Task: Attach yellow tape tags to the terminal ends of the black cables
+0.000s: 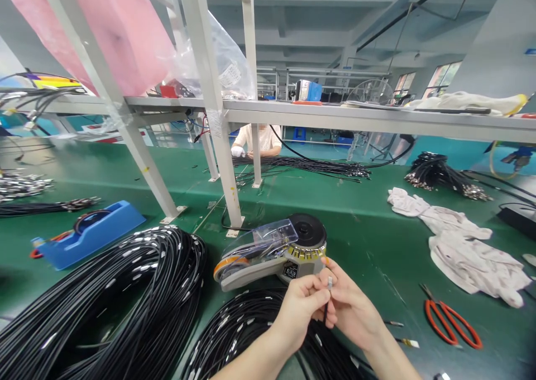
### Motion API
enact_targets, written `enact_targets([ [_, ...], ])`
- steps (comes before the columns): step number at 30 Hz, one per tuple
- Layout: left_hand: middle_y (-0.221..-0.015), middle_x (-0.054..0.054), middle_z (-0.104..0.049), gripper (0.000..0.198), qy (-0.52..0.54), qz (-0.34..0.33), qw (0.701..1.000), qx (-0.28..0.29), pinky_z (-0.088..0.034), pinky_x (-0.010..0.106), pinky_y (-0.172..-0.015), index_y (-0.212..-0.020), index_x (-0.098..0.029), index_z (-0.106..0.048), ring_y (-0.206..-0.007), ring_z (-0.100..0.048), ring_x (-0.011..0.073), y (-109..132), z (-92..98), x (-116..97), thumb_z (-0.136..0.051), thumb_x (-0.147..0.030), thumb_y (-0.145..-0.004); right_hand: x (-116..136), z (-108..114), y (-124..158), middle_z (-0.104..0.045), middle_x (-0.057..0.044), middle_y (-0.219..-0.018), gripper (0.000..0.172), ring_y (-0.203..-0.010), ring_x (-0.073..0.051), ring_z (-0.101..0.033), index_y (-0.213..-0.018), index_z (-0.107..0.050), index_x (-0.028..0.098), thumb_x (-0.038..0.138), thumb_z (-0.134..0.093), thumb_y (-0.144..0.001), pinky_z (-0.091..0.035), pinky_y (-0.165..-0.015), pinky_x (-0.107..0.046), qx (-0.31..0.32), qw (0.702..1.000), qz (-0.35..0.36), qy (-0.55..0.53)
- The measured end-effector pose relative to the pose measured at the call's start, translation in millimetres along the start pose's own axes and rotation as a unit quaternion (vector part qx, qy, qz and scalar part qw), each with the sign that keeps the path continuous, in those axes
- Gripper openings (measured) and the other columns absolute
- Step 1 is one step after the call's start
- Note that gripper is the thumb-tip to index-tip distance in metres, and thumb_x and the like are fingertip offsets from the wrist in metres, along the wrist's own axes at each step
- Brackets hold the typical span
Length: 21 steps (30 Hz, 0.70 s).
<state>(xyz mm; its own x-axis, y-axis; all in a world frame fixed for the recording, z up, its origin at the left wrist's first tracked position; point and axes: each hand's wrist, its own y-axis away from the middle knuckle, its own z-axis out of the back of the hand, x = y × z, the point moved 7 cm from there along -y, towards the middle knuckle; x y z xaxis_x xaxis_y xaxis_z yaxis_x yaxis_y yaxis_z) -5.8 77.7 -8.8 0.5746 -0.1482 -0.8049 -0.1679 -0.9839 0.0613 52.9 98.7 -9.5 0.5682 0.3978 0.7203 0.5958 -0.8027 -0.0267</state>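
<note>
Both my hands meet at the bottom centre, pinching the end of a thin black cable [326,312]. My left hand [299,308] grips it from the left with thumb and fingers closed. My right hand [349,307] holds it from the right, and a small white tag or tape piece [330,283] sticks up between the fingertips. Just behind the hands sits a grey automatic tape dispenser [272,251] with a clear cover and a black round top. Under my forearms lies a bundle of black cables with white tags [238,330].
A big coil of black cables [109,296] fills the left foreground, a blue tape holder [90,232] behind it. Red-handled scissors [450,321] and white cloths [464,246] lie right on the green bench [377,246]. White rack posts [221,140] rise ahead; another person [257,140] works behind.
</note>
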Motion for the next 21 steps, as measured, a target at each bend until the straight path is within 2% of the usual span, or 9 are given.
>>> enact_targets([
  [4,-0.051,0.002,-0.059,0.021,0.000,-0.003,1.000,-0.006,-0.038,0.021,-0.041,-0.063,-0.014,-0.050,-0.040,-0.052,0.0105,-1.4,2.5,-0.4,-0.064,-0.028,-0.068,4.3,-2.2,0.0,-0.051,0.005,-0.077,0.038,-0.038,-0.005,-0.046,-0.105,-0.051,0.026,0.016,-0.063,-0.070,-0.042,-0.035,-0.019,-0.006,1.000,-0.003,0.018],
  [6,-0.051,0.001,-0.059,0.021,-0.001,-0.007,1.000,-0.011,-0.037,0.022,-0.042,-0.064,-0.014,-0.051,-0.040,-0.051,0.0106,-1.8,3.4,-3.4,-0.064,-0.029,-0.069,11.0,-2.0,0.9,-0.053,0.003,-0.080,0.033,-0.045,-0.008,-0.049,-0.103,-0.052,0.025,0.019,-0.063,-0.072,-0.043,-0.039,-0.021,-0.016,0.999,0.010,0.050],
  [10,-0.051,0.003,-0.061,0.017,-0.069,-0.041,0.996,-0.050,-0.038,0.023,-0.049,-0.063,-0.013,-0.055,-0.045,-0.051,0.0106,-1.0,7.0,-16.8,-0.064,-0.026,-0.068,31.6,2.8,7.0,-0.056,-0.002,-0.079,0.006,-0.070,-0.015,-0.053,-0.083,-0.059,0.019,0.024,-0.060,-0.079,-0.045,-0.059,-0.026,-0.079,0.975,0.089,0.190],
  [14,-0.051,0.004,-0.062,0.015,-0.131,-0.063,0.986,-0.078,-0.037,0.023,-0.052,-0.058,-0.012,-0.058,-0.048,-0.050,0.0104,-0.2,9.1,-25.3,-0.065,-0.023,-0.066,38.6,-3.8,12.1,-0.053,0.001,-0.067,0.017,-0.066,-0.014,-0.049,-0.066,-0.057,0.018,0.025,-0.057,-0.082,-0.040,-0.064,-0.026,-0.086,0.934,0.133,0.320],
  [18,-0.050,0.003,-0.061,0.015,-0.147,-0.066,0.984,-0.079,-0.037,0.023,-0.050,-0.057,-0.013,-0.058,-0.046,-0.048,0.0103,-0.6,9.8,-26.0,-0.065,-0.024,-0.065,41.6,-9.3,13.6,-0.053,0.000,-0.062,0.021,-0.067,-0.017,-0.050,-0.062,-0.055,0.019,0.027,-0.056,-0.081,-0.039,-0.070,-0.029,-0.088,0.899,0.152,0.402],
  [21,-0.049,0.003,-0.060,0.014,-0.167,-0.067,0.980,-0.081,-0.037,0.023,-0.049,-0.056,-0.013,-0.059,-0.045,-0.047,0.0104,-0.8,10.2,-25.8,-0.064,-0.024,-0.065,45.6,-8.7,14.6,-0.054,-0.001,-0.066,0.020,-0.069,-0.019,-0.051,-0.062,-0.055,0.019,0.030,-0.057,-0.079,-0.040,-0.069,-0.030,-0.104,0.874,0.161,0.446],
])
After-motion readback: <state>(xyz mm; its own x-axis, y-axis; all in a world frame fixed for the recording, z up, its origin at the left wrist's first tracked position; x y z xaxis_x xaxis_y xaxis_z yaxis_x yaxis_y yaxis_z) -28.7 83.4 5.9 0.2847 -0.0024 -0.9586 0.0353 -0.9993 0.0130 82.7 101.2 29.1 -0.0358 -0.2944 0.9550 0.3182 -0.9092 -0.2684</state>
